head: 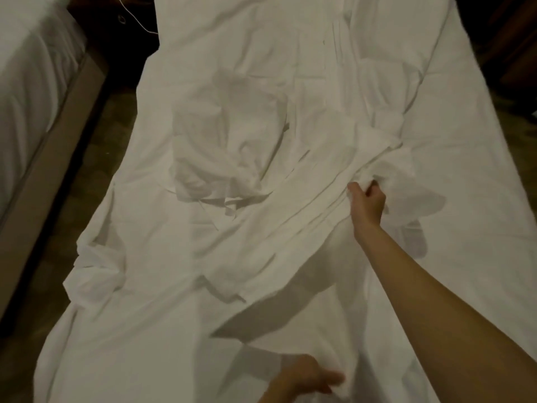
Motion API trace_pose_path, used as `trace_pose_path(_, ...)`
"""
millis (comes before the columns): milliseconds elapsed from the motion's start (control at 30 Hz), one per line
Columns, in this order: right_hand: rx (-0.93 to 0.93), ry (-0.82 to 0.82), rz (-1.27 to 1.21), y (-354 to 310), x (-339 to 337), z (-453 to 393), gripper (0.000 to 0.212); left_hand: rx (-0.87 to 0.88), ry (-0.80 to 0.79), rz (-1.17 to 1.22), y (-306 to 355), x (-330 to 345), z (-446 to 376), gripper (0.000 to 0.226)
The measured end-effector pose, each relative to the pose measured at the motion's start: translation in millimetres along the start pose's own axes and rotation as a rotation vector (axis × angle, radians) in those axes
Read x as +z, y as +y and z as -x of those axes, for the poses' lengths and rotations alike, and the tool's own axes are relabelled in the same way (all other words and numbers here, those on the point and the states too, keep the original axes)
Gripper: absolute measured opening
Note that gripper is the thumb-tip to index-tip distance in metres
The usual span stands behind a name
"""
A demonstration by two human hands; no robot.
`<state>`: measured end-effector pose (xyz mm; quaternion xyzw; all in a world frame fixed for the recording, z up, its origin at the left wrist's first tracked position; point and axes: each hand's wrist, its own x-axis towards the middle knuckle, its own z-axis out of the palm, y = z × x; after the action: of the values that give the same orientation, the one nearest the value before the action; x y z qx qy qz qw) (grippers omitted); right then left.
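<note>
A crumpled white sheet [261, 175] lies loose over a long bed [465, 170] that runs away from me. My right hand [366, 200] reaches out over the middle right of the bed and grips a bunched fold of the sheet, lifting it so the cloth hangs in pleats. At the bottom edge, my left hand [308, 376] pinches a near part of the same sheet between thumb and fingers. A rumpled heap of the sheet [226, 158] sits left of centre.
A second bed [32, 91] with white bedding and a beige base stands at the far left. A dark floor gap [96, 158] runs between the two beds. A thin white cable [136, 18] hangs at the top left. Dark floor borders the right side.
</note>
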<state>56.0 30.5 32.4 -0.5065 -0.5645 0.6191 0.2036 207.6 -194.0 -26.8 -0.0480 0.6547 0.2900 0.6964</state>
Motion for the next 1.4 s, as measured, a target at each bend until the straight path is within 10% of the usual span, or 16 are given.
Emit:
trace_pose_path(233, 0.063, -0.488, 0.338, 39.5, -0.2, 26.6, 0.038, -0.037, -0.271, -0.222, 11.3, 2.5, 12.4, 0.02)
trace_pose_path(367, 0.113, -0.294, 0.519, 91.7, -34.6, 29.4, 0.042, -0.161, -0.352, -0.301, 17.1, -75.9, 14.9, 0.022)
trace_pose_path(500, 0.147, 0.063, 0.654, 113.0, -66.4, 31.4, 0.042, 0.081, 0.212, -0.065, 42.5, -146.5, 22.4, 0.008)
trace_pose_path(600, 0.342, 0.186, 0.663, 121.6, -79.5, 28.3, 0.059, 0.191, 0.754, -0.21, 47.4, -178.0, 4.9, 0.06)
trace_pose_path(733, 0.43, 0.034, 0.605, 140.6, -95.1, 24.1, 0.061, 0.041, 0.7, -0.32, 34.3, -181.5, -14.7, 0.104)
trace_pose_path(900, 0.221, -0.019, 0.58, 137.2, -88.9, 23.7, 0.044, 0.005, 0.824, -0.384, 26.0, -179.1, -28.0, 0.059)
trace_pose_path(1000, 0.103, 0.043, 0.561, 114.7, -90.6, 17.0, 0.043, 0.043, 0.685, -0.369, 39.0, -173.0, -20.0, 0.015)
trace_pose_path(1200, 0.083, 0.175, 0.703, 68.2, -155.3, -3.7, 0.038, -0.087, 0.052, -0.23, 52.1, -117.9, 5.1, 0.015)
trace_pose_path(1400, 0.346, 0.191, 0.881, 86.7, -228.2, 1.9, 0.044, -0.118, -0.109, -0.288, 37.7, -57.0, -9.0, 0.018)
